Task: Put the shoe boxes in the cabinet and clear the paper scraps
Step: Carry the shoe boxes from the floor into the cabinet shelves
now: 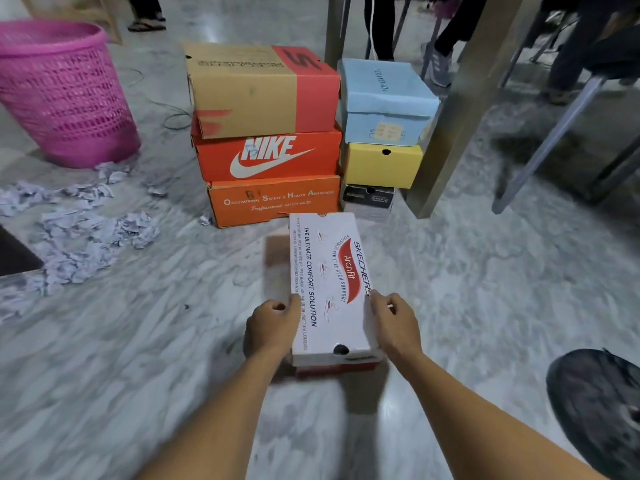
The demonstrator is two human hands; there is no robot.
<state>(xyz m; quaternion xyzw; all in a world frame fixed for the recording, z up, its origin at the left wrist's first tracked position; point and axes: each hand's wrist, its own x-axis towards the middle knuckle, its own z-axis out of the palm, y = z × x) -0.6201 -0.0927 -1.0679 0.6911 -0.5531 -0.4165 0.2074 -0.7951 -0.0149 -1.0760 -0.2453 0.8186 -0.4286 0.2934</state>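
Early stage, by the look of it. Left hand (273,323) and right hand (394,322) clasp the white Skechers box (329,289) by its long sides, w/ a red box under it, exact contact unclear.

Left to do: two stacks on the floor, i.e. tan-red box (259,88), Nike box (266,155), orange safety-shoe box (273,200); beside them blue box (384,102), yellow box (382,164), dark box (367,202).

Paper scraps (93,237) uncleared near pink basket (62,95).

No cabinet in view. Metal table leg (450,133) crowds right stack; open marble floor (485,289) on both sides.
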